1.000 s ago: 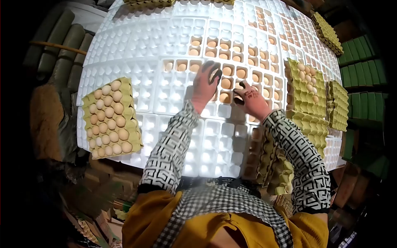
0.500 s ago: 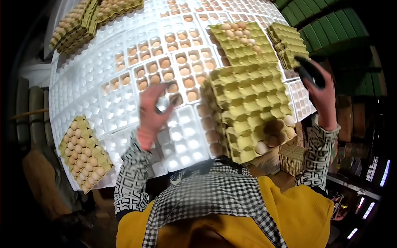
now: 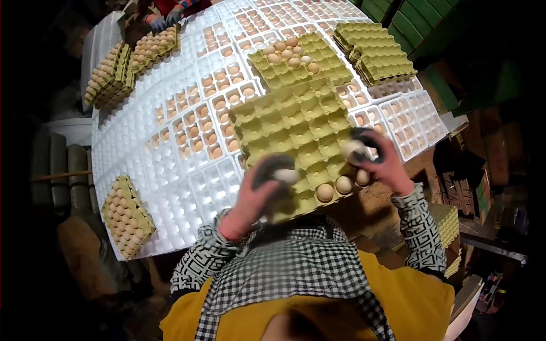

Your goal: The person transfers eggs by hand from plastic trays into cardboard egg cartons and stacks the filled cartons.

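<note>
My left hand [image 3: 260, 192], in a pink glove with dark fingers, is closed around a pale egg [image 3: 286, 176] over the near left part of a yellow-green pulp egg tray [image 3: 296, 122]. The hand is blurred by motion. At the tray's right edge, my right hand [image 3: 387, 162] wears a matching glove and grips another egg [image 3: 354, 151]. A brown egg [image 3: 325, 192] sits at the tray's near edge, with two more eggs beside it towards my right hand. Most of the tray's other visible cups hold nothing.
White foam trays [image 3: 196, 190] cover the table, many cups filled with eggs. Behind lies a pulp tray [image 3: 327, 62] with several eggs; stacked pulp trays [image 3: 375, 51] stand right. Egg-filled trays [image 3: 128, 219] are at left. Another person's gloved hands [image 3: 165, 21] show far left.
My left hand has come from over the foam trays to the pulp tray and now holds an egg. My right hand has moved inward, also onto an egg. The view has shifted.
</note>
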